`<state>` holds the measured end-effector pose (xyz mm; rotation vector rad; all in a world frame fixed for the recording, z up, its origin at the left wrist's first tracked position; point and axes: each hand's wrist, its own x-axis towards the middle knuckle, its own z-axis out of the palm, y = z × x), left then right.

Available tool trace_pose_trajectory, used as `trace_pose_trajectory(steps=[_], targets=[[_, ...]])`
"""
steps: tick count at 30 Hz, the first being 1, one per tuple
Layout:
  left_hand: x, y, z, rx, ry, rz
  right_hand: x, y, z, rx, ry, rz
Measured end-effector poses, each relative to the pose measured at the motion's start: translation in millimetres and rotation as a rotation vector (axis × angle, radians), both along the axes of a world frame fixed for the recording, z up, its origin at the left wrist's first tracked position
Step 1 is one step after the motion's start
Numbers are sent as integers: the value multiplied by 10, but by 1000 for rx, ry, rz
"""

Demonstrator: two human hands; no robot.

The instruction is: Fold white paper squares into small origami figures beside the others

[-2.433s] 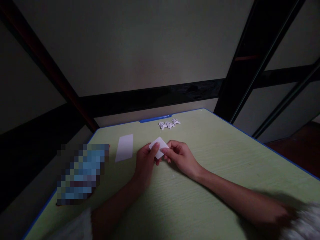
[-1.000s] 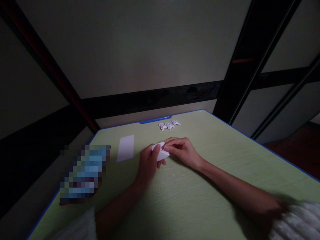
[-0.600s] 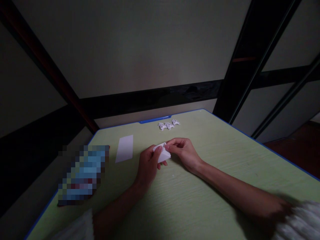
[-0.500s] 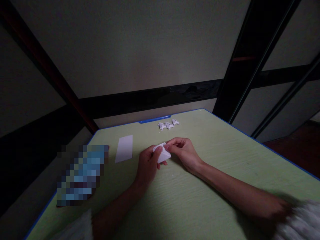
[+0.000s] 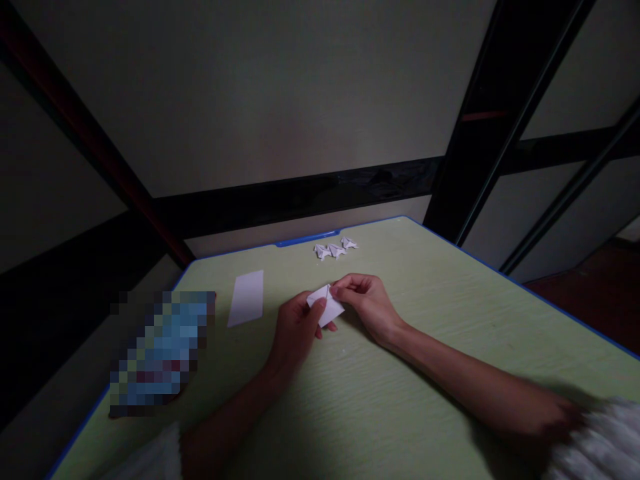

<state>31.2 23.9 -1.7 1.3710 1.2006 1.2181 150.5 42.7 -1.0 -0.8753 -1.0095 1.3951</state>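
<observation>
A small folded white paper [image 5: 330, 311], with crease lines meeting near its top, is held above the table between my two hands. My left hand [image 5: 299, 328] grips its left side, thumb on top and fingers underneath. At its upper right edge, my right hand [image 5: 369, 305] pinches it between thumb and forefinger, the other fingers curled. Beyond my hands lie three small folded white paper figures [image 5: 335, 250] in a row. To the left of my left hand a flat white paper sheet [image 5: 247, 298] rests on the table.
The pale green table [image 5: 450, 320] has a blue edge and a blue strip [image 5: 307, 239] at its far side. A blurred-out blue object [image 5: 167, 350] lies at the left edge. Behind the table stand pale panels with dark bands [image 5: 310, 200].
The paper was a plain diamond at first; its upper part is now folded, showing creases. My left thumb has slid lower on it, and my right fingers pinch its upper edge.
</observation>
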Motion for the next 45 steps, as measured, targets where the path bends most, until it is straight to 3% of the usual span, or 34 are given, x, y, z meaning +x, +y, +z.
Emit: trace_pose_trajectory(steps=[37,45], targets=[[-1,-4,22,-16,57,41,-26,-8,-39,34,-84,-6],[-10,-7,21,18,78,52,-27,23,-98,148,-217,154]])
